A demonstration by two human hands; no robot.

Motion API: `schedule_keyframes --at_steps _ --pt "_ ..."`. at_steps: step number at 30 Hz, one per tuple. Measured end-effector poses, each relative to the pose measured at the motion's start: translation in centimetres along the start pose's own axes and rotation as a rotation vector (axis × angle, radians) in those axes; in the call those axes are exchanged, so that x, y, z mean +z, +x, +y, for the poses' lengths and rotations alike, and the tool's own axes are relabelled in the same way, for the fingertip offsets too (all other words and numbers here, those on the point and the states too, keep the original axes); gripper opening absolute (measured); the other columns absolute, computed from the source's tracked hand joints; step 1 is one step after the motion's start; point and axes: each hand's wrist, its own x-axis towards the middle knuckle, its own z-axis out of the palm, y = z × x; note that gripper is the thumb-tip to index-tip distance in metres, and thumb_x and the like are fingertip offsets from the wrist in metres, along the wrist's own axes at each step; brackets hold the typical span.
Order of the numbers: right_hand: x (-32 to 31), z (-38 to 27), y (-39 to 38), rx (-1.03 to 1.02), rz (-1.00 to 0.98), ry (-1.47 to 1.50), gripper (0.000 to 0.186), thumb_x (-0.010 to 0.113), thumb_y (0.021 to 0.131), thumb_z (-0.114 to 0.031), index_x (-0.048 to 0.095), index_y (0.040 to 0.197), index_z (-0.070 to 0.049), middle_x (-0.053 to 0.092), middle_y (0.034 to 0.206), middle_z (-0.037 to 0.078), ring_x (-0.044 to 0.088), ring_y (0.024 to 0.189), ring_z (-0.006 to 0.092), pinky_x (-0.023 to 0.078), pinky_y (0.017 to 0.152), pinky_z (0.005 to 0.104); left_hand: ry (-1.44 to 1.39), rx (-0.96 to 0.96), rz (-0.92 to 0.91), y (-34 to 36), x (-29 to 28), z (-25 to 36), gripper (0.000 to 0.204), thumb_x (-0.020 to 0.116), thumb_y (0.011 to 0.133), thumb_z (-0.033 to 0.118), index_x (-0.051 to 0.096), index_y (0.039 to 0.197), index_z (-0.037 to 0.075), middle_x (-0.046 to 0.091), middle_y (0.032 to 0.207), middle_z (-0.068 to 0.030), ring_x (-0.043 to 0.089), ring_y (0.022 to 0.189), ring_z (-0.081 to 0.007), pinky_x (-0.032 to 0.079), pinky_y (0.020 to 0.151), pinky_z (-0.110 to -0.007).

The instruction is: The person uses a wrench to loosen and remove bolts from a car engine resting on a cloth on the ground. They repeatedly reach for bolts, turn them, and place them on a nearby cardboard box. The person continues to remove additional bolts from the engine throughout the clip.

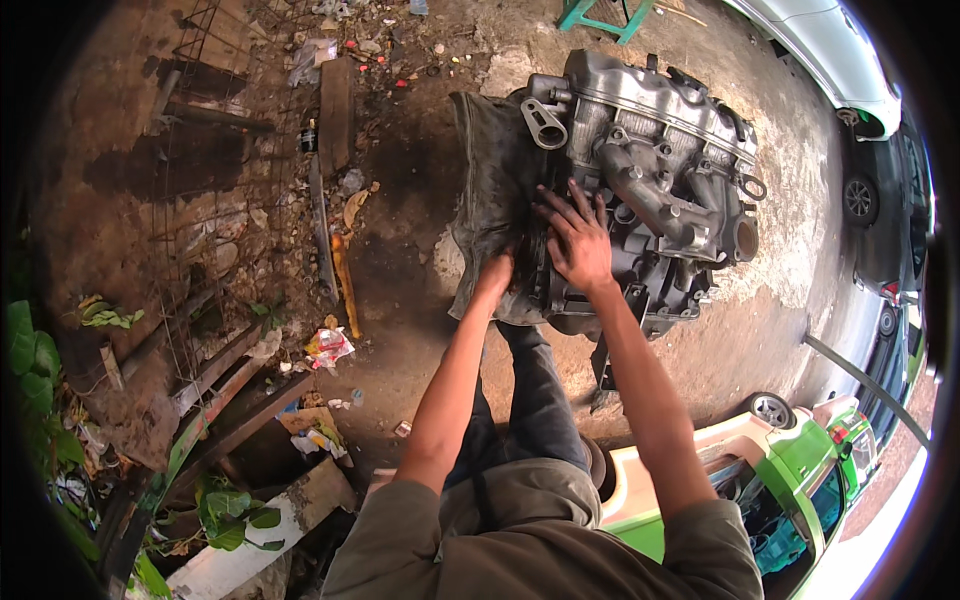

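A large grey metal engine [650,170] sits upright in front of me, its ribbed top cover and curved pipes facing up and right. Along its left side lies a dark, grimy, creased sheet [490,170]. My right hand [580,240] rests with spread, blackened fingers on the near left part of the engine, beside the sheet. Just to its left, my left hand [496,273] is curled against the sheet, seemingly gripping a fold; its fingertips are partly hidden. A metal bracket with a hole [544,125] juts from the engine's upper left.
Stained ground holds a wooden plank [337,115], litter and broken boards [235,410] at left. A green stool [605,15] stands beyond the engine. A green vehicle [780,450] is close at lower right, and parked cars [880,190] line the far right.
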Motion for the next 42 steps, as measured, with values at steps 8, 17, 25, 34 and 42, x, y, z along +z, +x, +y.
schedule_keyframes --at_steps 8,17,25,34,42 --pt "2.9 -3.3 -4.5 0.310 0.479 0.556 0.047 0.044 0.089 -0.012 0.064 0.128 0.004 0.060 0.137 0.023 0.038 0.145 0.0396 0.023 0.120 0.0494 0.518 0.504 0.025 -0.9 -1.5 -1.9 0.035 0.057 0.092 0.015 0.056 0.123 -0.001 0.066 0.092 -0.0187 0.066 0.091 -0.0345 0.052 0.075 -0.042" --pt "3.8 -3.0 -5.0 0.296 0.549 0.498 0.051 0.039 0.099 -0.030 0.067 0.121 0.007 0.064 0.131 0.025 0.045 0.141 0.0402 0.030 0.117 0.0482 0.204 0.960 0.021 -1.8 -0.9 -3.7 0.027 0.059 0.089 0.017 0.053 0.105 -0.005 0.062 0.080 -0.0208 0.061 0.071 -0.0381 0.047 0.063 -0.042" --pt "4.2 -2.8 -5.4 0.278 0.565 0.473 0.058 0.040 0.102 -0.040 0.068 0.117 0.008 0.066 0.126 0.025 0.046 0.139 0.0406 0.031 0.116 0.0485 -0.157 1.376 0.276 3.9 2.2 -3.8 0.043 0.054 0.087 0.040 0.052 0.069 0.001 0.041 0.061 -0.0089 0.041 0.057 -0.0202 0.033 0.057 -0.036" --pt "3.7 -3.1 -5.2 0.317 0.526 0.448 0.050 0.040 0.095 -0.028 0.069 0.114 0.008 0.065 0.129 0.023 0.045 0.140 0.0406 0.029 0.118 0.0495 -0.936 1.142 -0.061 1.6 4.2 -1.3 0.046 0.049 0.088 0.041 0.032 0.059 0.010 0.029 0.062 -0.0037 0.031 0.063 -0.0182 0.028 0.064 -0.034" --pt "3.5 -3.1 -5.4 0.357 0.470 0.399 0.051 0.038 0.090 -0.027 0.070 0.113 0.006 0.065 0.130 0.023 0.045 0.140 0.0407 0.026 0.119 0.0518 -1.008 0.982 -0.053 1.0 4.5 -1.8 0.037 0.044 0.092 0.029 0.031 0.062 0.012 0.027 0.064 -0.0017 0.030 0.066 -0.0166 0.028 0.067 -0.034"
